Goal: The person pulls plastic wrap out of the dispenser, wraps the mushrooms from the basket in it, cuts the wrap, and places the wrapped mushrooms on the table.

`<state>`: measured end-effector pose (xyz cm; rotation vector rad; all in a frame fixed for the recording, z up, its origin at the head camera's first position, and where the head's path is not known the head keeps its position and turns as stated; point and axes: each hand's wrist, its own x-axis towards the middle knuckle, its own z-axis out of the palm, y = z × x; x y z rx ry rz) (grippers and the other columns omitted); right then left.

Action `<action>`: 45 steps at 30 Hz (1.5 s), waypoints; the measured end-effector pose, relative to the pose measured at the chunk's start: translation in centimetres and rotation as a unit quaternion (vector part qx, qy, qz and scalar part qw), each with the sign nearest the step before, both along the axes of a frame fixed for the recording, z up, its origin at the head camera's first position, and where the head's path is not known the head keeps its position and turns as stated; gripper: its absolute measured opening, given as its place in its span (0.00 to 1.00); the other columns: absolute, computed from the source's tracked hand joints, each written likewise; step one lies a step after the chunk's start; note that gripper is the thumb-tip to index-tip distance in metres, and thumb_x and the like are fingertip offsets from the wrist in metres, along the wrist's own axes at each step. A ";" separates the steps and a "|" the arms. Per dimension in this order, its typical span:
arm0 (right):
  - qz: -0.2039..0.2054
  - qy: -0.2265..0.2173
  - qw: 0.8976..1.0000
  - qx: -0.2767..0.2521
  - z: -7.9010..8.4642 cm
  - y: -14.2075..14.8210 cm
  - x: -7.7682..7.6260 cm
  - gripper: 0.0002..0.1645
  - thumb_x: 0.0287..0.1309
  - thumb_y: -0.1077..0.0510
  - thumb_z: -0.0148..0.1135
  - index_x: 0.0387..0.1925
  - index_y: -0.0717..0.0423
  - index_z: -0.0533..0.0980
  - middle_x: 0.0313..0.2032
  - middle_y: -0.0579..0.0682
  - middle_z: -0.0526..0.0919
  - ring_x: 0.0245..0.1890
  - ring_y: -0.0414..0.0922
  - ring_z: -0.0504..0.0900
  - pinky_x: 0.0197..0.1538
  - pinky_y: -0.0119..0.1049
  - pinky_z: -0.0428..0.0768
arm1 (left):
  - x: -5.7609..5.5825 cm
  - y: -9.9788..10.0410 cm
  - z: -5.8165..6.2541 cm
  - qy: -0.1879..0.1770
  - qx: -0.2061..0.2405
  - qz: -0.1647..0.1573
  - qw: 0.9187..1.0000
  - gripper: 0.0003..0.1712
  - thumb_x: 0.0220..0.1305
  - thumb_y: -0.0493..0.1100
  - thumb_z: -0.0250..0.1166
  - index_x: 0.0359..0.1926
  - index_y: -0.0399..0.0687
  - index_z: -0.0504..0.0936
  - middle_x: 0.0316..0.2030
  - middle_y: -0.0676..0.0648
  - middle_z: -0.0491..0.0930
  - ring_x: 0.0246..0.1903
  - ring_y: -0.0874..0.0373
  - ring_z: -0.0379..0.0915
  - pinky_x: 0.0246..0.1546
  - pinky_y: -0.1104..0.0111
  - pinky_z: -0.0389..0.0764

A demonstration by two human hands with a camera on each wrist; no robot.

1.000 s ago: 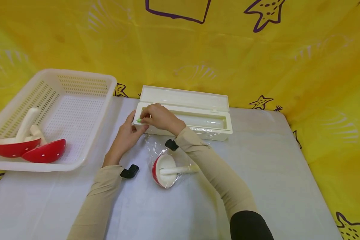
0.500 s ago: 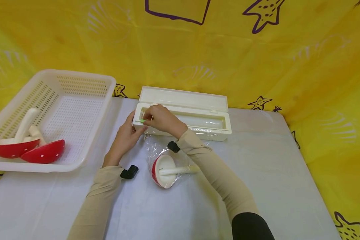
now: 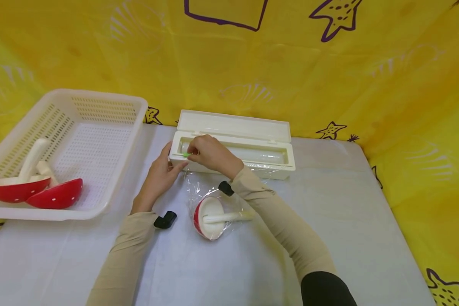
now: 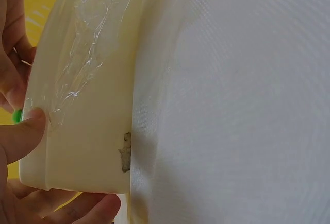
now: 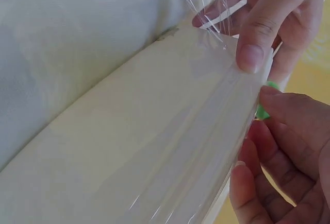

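In the head view, a white cling film dispenser (image 3: 290,152) lies along the back of the table, its lid (image 3: 233,124) raised and a film roll (image 3: 260,154) inside. My left hand (image 3: 157,180) grips its left end, thumb on the front edge and fingers around the end. My right hand (image 3: 216,156) pinches the small green slide cutter (image 3: 186,155) on the front rim. Clear film (image 5: 206,131) runs down the dispenser's front in the right wrist view. Film also covers a red and white ladle (image 3: 210,217) lying below the dispenser.
A white plastic basket (image 3: 112,187) stands on the left with red, white-dotted ladles (image 3: 57,195) in it. A yellow patterned cloth (image 3: 229,63) hangs right behind the dispenser. White cloth (image 3: 348,221) covers the table.
My right hand and the green slide cutter have moved a short way right along the dispenser's front rim. My left hand has stayed at the left end.
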<state>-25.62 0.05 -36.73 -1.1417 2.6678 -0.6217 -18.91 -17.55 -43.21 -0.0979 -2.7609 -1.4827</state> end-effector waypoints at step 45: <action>-0.091 0.037 0.992 -0.078 -1.8 13.2 1.8 0.10 0.57 0.59 0.71 0.40 0.59 0.87 0.35 0.54 0.88 0.37 0.48 0.85 0.43 0.40 0.82 | 0.1 0.0 0.0 -0.005 -0.018 0.013 1.000 0.46 0.69 0.49 0.63 0.78 0.49 0.47 0.70 0.34 0.65 0.57 0.34 0.76 0.57 0.44 0.76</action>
